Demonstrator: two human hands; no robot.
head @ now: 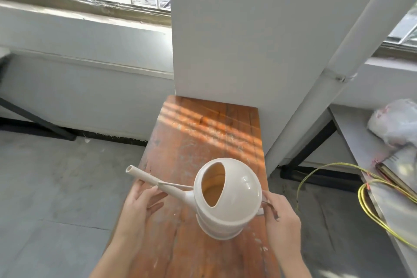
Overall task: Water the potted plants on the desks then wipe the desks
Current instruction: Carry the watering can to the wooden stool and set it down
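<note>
Watering can [234, 201], cream plastic, round-bodied with a long straight spout [153, 179]: held over the near part of the orange-brown wooden bench [203, 137], spout pointing left and slightly far. Whether its base touches the boards cannot be told. The fill opening faces the camera, and the water level inside is not legible.

Left hand [137, 205]: fingers straight and loosely spread, touching the underside of the spout as a support, not gripping it.

Right hand [282, 216]: fingers curled round the handle at the right side of the body. The handle is largely hidden behind the can.

Step in hand, as judged: carrying the can to the plants. Recommendations:
- Let the right hand take the weight.
- Use the left hand only to steady and aim the spout.
- Keep the body level so nothing spills from the wide opening.
- Tip slowly once over soil.

Count, left to right:
- Hands: two.
- Watering can: one.
- Wooden bench: one.
- Grey bench [352, 133], far right: one, bearing one white crumpled plastic bag [394, 122] and one looped bundle of yellow cable [370, 210] that hangs over its edge.
- Potted plants in view: none.
- Wiping cloths in view: none.
</note>
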